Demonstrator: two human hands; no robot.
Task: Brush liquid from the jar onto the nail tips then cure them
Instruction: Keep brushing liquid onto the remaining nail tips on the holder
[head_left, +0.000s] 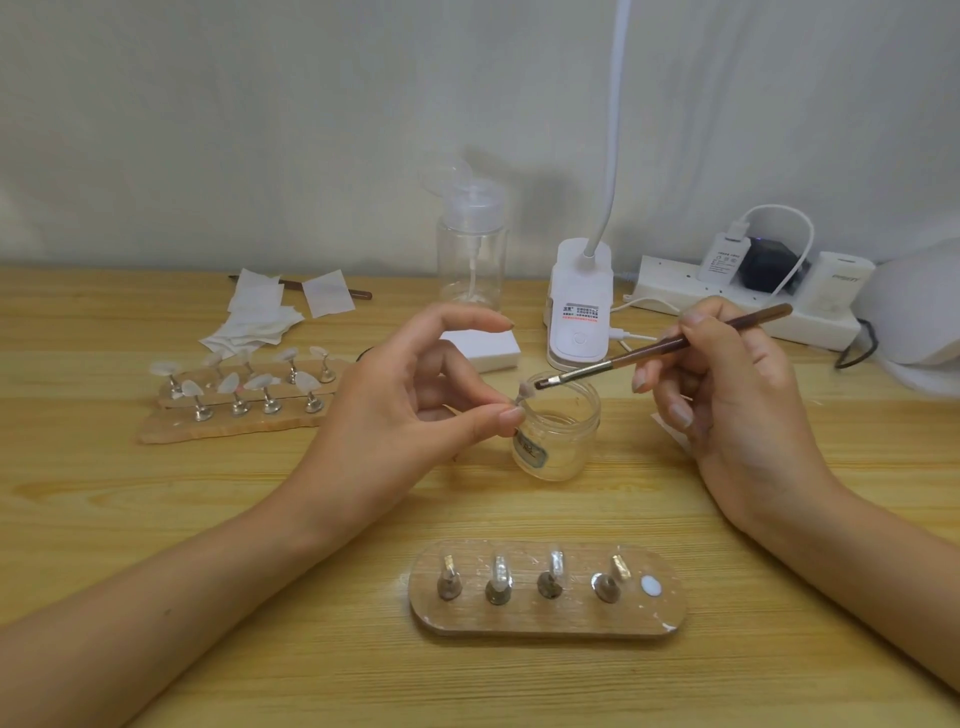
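Bristles of the brush (649, 349) are touching the nail tip (525, 391), which the left hand (410, 405) is pinching above the jar (558, 447). The right hand (737, 405) is gripping the handle, whose axis is slanting down-left from it toward the tip.

Left hand (410, 400) and right hand (737, 410), both bare
Skin uncovered to well past the wrists; fingernails short, rounded and plain; one small dark spot marks the left forearm (171, 592).
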